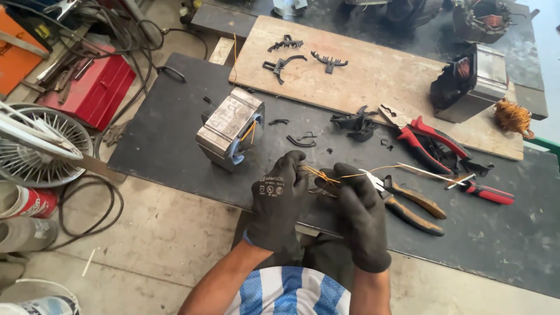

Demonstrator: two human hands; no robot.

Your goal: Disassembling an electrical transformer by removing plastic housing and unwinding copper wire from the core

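Both of your hands are gloved in black and meet over the near edge of the dark table [175,116]. Your left hand [277,201] pinches a short bundle of copper wire [318,174] between thumb and fingertips; your right hand [359,219] closes on the same strands from 3 o'clock, apparently to keep them taut between the 2 grips. 1 strand trails on toward 2 o'clock.

The metal motor core [228,128] stands at 10 o'clock of your hands, near them, with wire showing at its open end. The brown-handled pliers [408,204] lie just beside your right hand at 3 o'clock, within easy reach. The red-handled pliers [429,140] and a red screwdriver [484,191] lie farther out at 2 o'clock. Black plastic scraps [356,125] are scattered at 12 o'clock.
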